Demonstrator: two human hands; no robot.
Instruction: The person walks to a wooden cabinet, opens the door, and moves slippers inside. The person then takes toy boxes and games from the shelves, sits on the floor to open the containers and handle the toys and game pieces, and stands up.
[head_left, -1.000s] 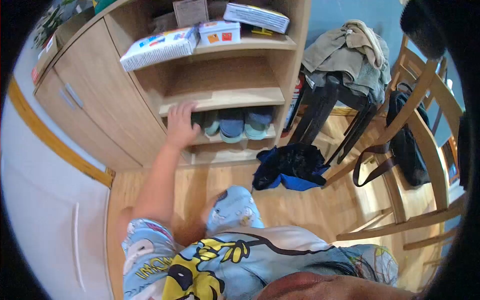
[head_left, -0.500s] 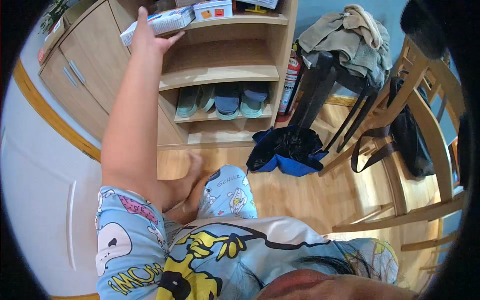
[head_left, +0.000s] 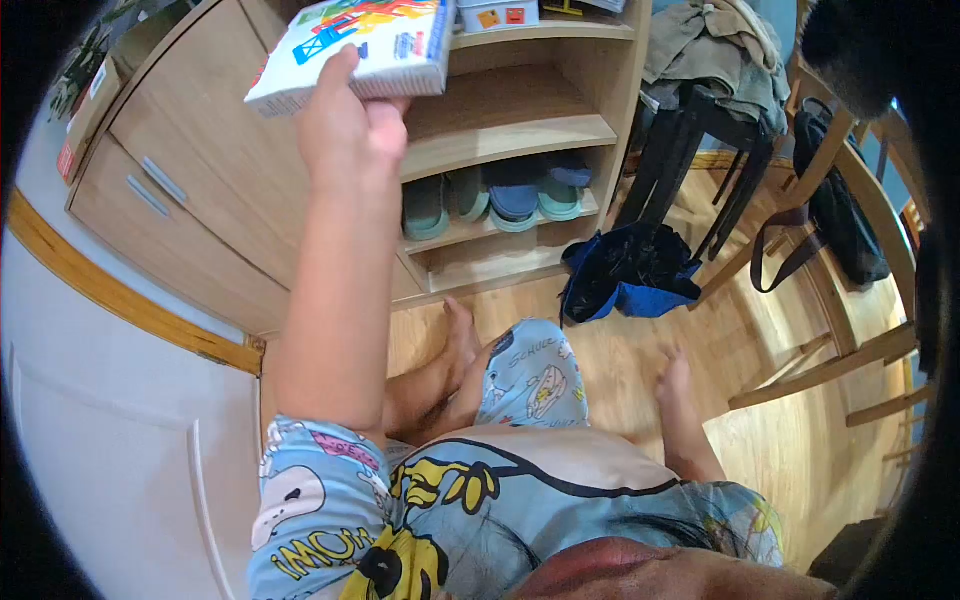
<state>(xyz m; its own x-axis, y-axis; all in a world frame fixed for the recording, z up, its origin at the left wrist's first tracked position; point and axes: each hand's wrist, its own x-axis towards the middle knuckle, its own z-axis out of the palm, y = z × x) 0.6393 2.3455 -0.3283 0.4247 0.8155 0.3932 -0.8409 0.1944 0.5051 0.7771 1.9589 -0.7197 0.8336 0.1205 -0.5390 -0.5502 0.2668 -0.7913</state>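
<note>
One box (head_left: 385, 65), printed face up, long side crosswise

We see the wooden shelf unit (head_left: 520, 137) bearing a small white box (head_left: 498, 14) on its upper board and slippers (head_left: 514, 201) side by side on a lower board.

I have the white box (head_left: 370, 60) gripped in my left hand (head_left: 350, 130), thumb on its printed face, held up at the left in front of the wooden shelves (head_left: 520, 142), just left of a small white container (head_left: 497, 15). Slippers (head_left: 513, 203) line a lower shelf, and a blue bag with a black lining (head_left: 650, 298) sits on the floor to the right, near the black stool (head_left: 655, 165). Nearer me, my right hand (head_left: 676, 380), slightly blurred, hangs empty over the floor (head_left: 625, 365), left of the wooden chair (head_left: 835, 368).
</note>
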